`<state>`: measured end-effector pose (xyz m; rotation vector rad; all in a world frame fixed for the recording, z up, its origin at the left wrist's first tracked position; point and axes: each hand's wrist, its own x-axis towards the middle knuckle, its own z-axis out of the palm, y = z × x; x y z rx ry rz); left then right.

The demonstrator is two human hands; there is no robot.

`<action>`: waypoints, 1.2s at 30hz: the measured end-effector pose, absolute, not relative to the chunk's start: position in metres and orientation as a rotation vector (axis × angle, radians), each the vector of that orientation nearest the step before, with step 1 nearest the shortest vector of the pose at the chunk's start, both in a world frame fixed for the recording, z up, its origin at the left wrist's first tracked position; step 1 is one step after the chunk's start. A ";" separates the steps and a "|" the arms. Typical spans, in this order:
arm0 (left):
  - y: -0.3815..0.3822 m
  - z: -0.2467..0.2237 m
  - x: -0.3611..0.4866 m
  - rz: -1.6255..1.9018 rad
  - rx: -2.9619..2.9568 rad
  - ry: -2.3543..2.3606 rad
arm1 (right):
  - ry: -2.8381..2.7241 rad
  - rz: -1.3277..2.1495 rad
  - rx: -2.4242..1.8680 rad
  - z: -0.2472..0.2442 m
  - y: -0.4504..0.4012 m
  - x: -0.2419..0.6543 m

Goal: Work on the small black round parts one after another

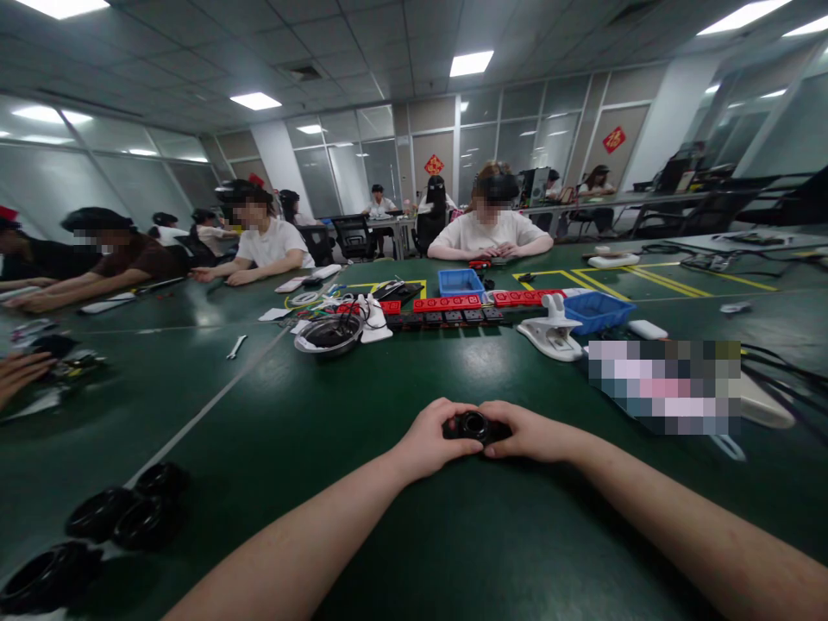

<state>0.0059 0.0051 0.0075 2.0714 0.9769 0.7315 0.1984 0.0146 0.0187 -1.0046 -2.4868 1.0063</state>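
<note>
Between both hands is a small black part with a round hole [475, 423], held at the green table's surface straight ahead of me. My left hand [438, 438] grips its left side, fingers curled behind it and thumb across its front. From the other side my right hand [518, 430] closes on the same part, its thumb near the left thumb. The palms and fingers cover much of the part, so its full shape is hidden. At the lower left lie several larger black ring-shaped pieces [143, 519], grouped on the table.
Beyond my hands stand a metal bowl [329, 336], red and black power strips [448, 303], a blue tray [599, 309] and a white clip stand [551, 332]. A wrench [236, 347] lies left. Right is a blurred-out object [666, 386]. Co-workers sit around; one hand [24, 373] reaches in.
</note>
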 end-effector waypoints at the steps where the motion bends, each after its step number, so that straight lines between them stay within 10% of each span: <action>1: 0.005 0.007 0.006 0.733 2.069 0.978 | -2.490 1.008 -1.000 0.019 0.015 0.198; 19: 0.003 0.006 0.009 0.754 2.052 1.038 | -2.358 1.016 -1.130 0.010 0.014 0.194; 29: -0.004 0.004 0.021 0.962 1.957 1.338 | -2.204 0.378 -1.597 -0.004 0.003 0.168; 36: 0.003 0.006 0.011 0.814 2.046 1.096 | -2.413 0.628 -1.206 0.008 0.005 0.185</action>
